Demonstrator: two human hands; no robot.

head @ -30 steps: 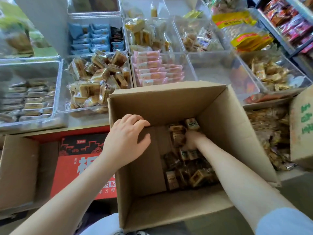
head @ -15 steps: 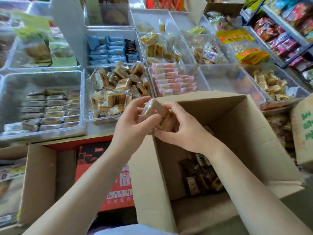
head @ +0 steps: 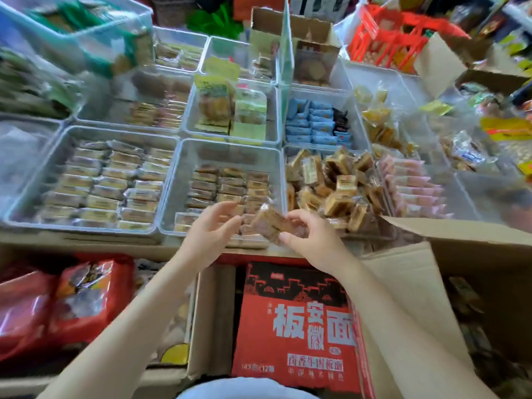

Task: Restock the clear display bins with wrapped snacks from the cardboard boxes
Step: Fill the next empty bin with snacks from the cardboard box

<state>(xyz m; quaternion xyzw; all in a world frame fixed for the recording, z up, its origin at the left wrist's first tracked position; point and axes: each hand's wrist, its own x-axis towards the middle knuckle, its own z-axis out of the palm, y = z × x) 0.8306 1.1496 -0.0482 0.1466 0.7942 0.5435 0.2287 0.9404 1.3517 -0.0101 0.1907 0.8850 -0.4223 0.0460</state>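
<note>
My right hand (head: 311,240) pinches a brown wrapped snack (head: 270,223) by its right end, holding it over the front edge of a clear bin (head: 230,148) with neat rows of similar brown snacks. My left hand (head: 211,230) hovers just left of the snack, fingers spread and relaxed, with a small gap to the wrapper. The open cardboard box (head: 417,272) stands at the lower right, its flap beside my right forearm. To the right of the snack, another clear bin (head: 331,182) is filled with jumbled tan wrapped snacks.
Several more clear bins of wrapped snacks cover the shelf, one large one (head: 95,182) at the left. A red printed carton (head: 296,318) lies below my hands. Red snack bags (head: 72,298) sit at the lower left. Red baskets (head: 388,38) stand at the back right.
My right hand took a snack out of the cardboard box and both hands carried it left over the display bins. The left hand has let go. The view swung left.
</note>
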